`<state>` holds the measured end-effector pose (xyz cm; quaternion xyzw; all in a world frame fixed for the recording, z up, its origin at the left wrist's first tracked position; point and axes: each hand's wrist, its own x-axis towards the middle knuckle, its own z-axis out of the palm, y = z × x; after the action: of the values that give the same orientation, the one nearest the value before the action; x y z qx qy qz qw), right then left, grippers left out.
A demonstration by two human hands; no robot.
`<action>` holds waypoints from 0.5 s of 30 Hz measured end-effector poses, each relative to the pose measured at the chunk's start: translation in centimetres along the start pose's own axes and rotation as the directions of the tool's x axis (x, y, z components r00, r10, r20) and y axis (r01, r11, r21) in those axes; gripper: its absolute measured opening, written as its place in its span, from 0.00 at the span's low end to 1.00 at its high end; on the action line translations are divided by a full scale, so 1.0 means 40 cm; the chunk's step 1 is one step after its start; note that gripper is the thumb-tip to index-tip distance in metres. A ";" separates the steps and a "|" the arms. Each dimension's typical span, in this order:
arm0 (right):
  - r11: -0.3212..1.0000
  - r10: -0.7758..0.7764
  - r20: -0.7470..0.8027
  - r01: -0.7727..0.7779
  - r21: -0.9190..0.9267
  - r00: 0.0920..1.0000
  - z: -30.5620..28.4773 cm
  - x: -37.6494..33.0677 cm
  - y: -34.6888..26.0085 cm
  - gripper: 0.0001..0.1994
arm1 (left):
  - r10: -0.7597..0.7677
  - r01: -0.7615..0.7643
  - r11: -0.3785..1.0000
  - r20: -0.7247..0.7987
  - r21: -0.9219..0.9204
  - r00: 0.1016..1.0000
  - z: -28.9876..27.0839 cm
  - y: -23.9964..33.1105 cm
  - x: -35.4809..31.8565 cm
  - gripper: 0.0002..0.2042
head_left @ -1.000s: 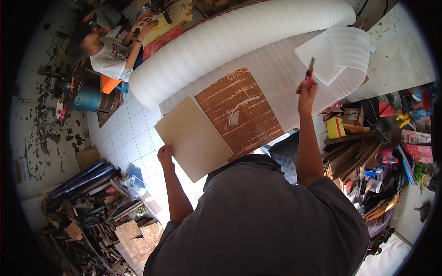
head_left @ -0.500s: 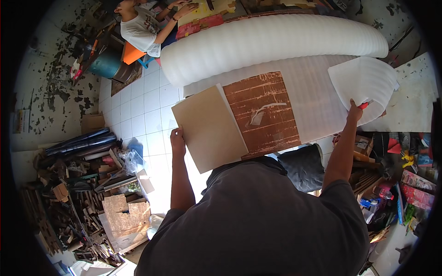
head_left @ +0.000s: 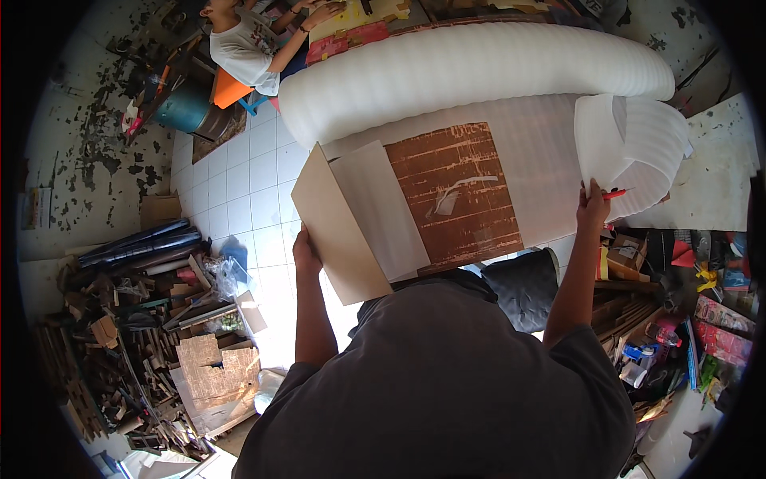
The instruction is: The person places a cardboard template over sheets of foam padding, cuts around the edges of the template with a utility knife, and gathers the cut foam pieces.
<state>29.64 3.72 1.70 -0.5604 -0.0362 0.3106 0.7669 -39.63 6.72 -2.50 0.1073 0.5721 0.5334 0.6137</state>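
Note:
My left hand (head_left: pixel 306 251) is closed on the left edge of a flat beige board (head_left: pixel 339 227), which tilts up over a white foam sheet (head_left: pixel 387 207). My right hand (head_left: pixel 593 207) is closed on the near end of a translucent white foam sheet flap (head_left: pixel 600 140), lifted and folded over. In the same hand is a slim red-handled tool (head_left: pixel 614 194) with a thin tip; its exact kind is hard to make out. Between my hands lies a worn brown board (head_left: pixel 459 191), with a thin curled foam scrap (head_left: pixel 451 199) on top.
A large roll of white foam (head_left: pixel 479 72) lies across the table's far side. Another person (head_left: pixel 247 52) works at the far left. Scrap wood (head_left: pixel 120 351) and dark rolls (head_left: pixel 144 247) are piled at left. A black-covered seat (head_left: pixel 523 291) stands under the near table edge.
The beige board has tipped up and shifted left, uncovering the white sheet beneath. My right hand has moved left and nearer, drawing the foam flap over with the red tool still in it.

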 end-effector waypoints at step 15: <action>0.898 0.174 0.497 0.070 -0.434 0.850 0.099 -0.670 0.142 0.18 | -0.082 0.083 0.949 0.015 -0.303 0.997 -0.039 -0.018 -0.029 0.12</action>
<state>4.01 -5.81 5.98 -0.6123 -0.2967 0.4563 0.5735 -40.25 4.78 -2.88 -0.0114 0.4866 0.5888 0.6453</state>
